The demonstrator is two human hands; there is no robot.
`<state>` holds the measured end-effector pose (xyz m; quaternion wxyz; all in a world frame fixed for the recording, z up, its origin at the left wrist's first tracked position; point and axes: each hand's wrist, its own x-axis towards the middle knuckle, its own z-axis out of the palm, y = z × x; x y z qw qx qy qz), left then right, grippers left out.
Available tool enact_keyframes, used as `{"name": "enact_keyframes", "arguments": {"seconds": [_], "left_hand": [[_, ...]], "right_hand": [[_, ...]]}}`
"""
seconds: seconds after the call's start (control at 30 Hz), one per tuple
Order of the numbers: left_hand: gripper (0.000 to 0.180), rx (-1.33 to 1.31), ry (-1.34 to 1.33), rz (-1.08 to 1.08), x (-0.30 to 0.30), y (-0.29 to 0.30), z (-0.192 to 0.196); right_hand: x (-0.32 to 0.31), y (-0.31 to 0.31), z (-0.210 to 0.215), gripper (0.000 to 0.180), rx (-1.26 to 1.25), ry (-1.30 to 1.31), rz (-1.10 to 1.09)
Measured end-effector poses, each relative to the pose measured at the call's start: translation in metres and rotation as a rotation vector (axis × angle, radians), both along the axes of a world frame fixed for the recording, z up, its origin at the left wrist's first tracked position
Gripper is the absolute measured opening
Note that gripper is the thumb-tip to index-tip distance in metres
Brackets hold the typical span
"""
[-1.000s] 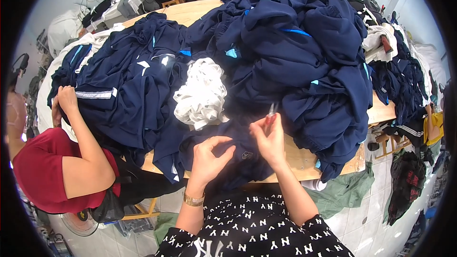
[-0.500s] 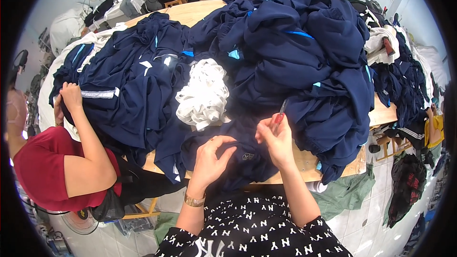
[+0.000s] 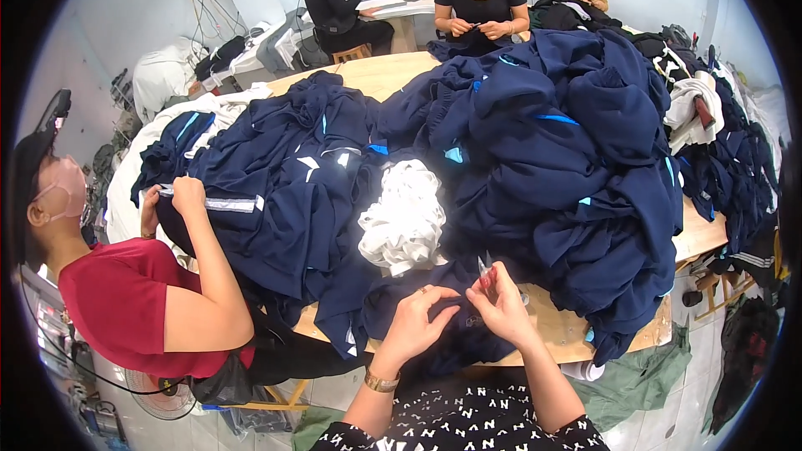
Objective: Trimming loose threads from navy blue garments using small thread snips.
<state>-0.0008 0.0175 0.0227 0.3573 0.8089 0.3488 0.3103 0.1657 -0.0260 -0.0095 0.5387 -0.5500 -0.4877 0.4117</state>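
Note:
A navy garment lies at the table's near edge, right in front of me. My left hand is closed on its fabric, pinching a bit of it between thumb and fingertips. Close beside it, my right hand grips small thread snips with red on the handle, their metal blades pointing up and away from me. The right fingertips are near the pinched fabric; whether they touch it I cannot tell. A bundle of white tape or strips sits just beyond my hands.
A large navy garment pile rises at the right, another pile at the left. A co-worker in a red shirt handles fabric at the left. Another co-worker in black works across the wooden table. A fan stands lower left.
The view has tilted up, showing more of the people across the table. My right hand, with the snips, has come closer to my left hand, which still pinches the fabric.

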Motion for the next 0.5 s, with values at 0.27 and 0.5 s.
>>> {"name": "enact_keyframes", "arguments": {"seconds": [0.27, 0.5], "left_hand": [[0.019, -0.022, 0.025, -0.037, 0.003, 0.000, 0.004], [0.018, -0.035, 0.000, -0.086, 0.002, -0.005, 0.002]], "right_hand": [[0.003, 0.000, 0.006, 0.023, 0.012, 0.131, -0.058], [-0.002, -0.004, 0.019, 0.027, 0.042, 0.095, -0.052]]}}
